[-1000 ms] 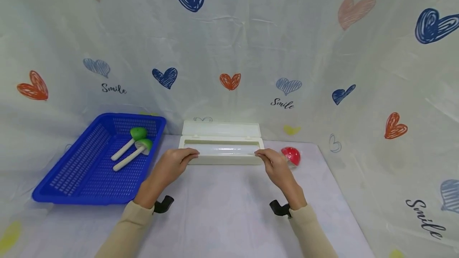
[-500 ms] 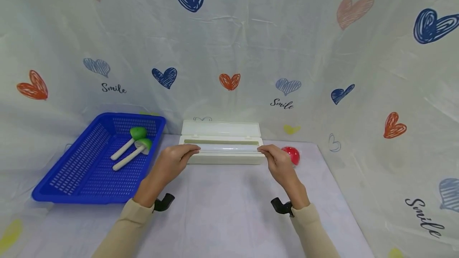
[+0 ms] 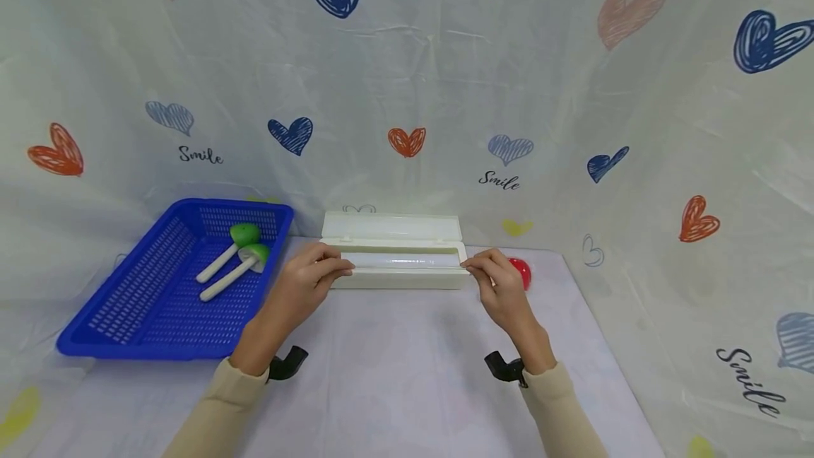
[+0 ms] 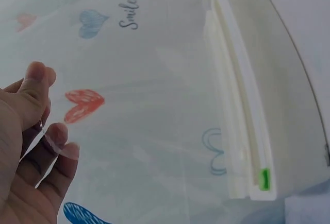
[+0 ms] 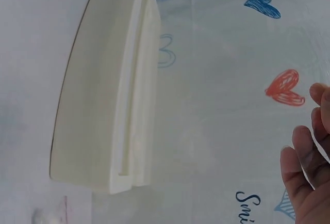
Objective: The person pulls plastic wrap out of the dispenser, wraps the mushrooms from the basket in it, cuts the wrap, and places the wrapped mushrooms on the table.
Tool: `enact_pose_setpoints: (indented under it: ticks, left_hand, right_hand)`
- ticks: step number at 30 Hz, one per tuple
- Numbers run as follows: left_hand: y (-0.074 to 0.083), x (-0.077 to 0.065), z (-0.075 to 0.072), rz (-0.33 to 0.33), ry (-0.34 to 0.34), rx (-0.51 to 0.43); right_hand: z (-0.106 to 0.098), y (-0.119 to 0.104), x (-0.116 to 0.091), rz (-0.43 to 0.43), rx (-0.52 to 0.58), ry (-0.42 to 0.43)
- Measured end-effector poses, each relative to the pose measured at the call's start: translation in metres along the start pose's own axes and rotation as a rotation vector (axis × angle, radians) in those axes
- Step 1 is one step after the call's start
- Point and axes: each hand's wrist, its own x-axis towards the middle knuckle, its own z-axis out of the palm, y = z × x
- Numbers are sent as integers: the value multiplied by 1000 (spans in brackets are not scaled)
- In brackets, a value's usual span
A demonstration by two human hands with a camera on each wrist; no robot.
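Observation:
A white cling film dispenser [image 3: 400, 280] lies against the back wall with its lid [image 3: 391, 226] raised. A pale, shiny roll [image 3: 403, 260] shows inside it. My left hand [image 3: 305, 281] is at the dispenser's left end, thumb and fingertips pinching thin clear film [image 4: 61, 149], whose edge shows between the fingers in the left wrist view. At the right end, my right hand [image 3: 505, 292] pinches the film's other side, fingertips together; in the right wrist view it is partly cut off. How far the transparent film stretches is hard to see.
Left of the hands stands a blue plastic basket [image 3: 143, 324] holding two green-capped toy mushrooms [image 3: 244, 235]. A red rounded object [image 3: 523, 272] sits partly hidden behind my right hand. A heart-printed sheet hangs behind the white-covered table [image 3: 394, 373].
Both hands have risen slightly while pinching the film. The right hand has shifted a little to the right and covers more of the red object. The dispenser and basket stay put.

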Motion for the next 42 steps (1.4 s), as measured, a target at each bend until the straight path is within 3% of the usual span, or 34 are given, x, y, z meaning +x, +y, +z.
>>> enact_pose_setpoints:
  ticks: [4,11,18,22,27,30,37,42]
  left_hand:
    - [4,-4,-4,34,-29,-66]
    - [10,-27,-9,-16,-152,-237]
    - [15,-58,-1,-76,-258,-379]
    - [21,-72,5,-192,-357,-373]
    - [25,-86,15,-405,-598,-326]
    - [25,-93,20,-493,-712,-287]
    - [22,-108,34,-540,-787,-212]
    - [23,-114,44,-620,-833,-188]
  right_hand:
    - [-6,-4,-5,2,27,-33]
    - [-13,-5,-27,9,103,-177]
    - [-10,-8,-59,131,192,-360]
    - [-6,-7,-75,245,185,-448]
    - [3,-2,-92,328,154,-517]
    - [10,0,-99,345,144,-560]
    - [28,4,-112,398,107,-661]
    - [38,11,-120,450,107,-702]
